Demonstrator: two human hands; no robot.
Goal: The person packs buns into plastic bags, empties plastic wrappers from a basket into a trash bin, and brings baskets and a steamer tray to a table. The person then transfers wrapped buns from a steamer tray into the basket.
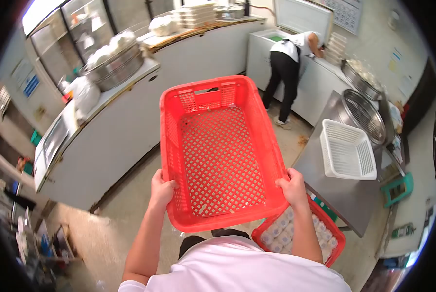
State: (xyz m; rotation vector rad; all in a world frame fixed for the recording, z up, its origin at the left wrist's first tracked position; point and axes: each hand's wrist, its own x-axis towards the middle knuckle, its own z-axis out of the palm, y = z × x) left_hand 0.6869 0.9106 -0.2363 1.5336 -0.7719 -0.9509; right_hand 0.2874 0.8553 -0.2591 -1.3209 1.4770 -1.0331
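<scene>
A red plastic basket (272, 160) with a lattice bottom is held up in front of my body, with nothing large inside it. My left hand (163, 189) grips its left rim, thumb over the edge. On the opposite side my right hand (292, 186) is closed round the right rim. Below my right forearm, a second red basket (341, 239) stands low near the floor, filled with several round white wrapped items (282, 233). My forearm covers part of it.
A person (288, 63) bends over an open chest freezer (269, 36) at the back. On the right, a metal table (320, 160) bears a white basket (349, 151) and round steamer trays (363, 114). Counters (116, 131) line the left, with a steamer (116, 65). A green stool (398, 189) stands far right.
</scene>
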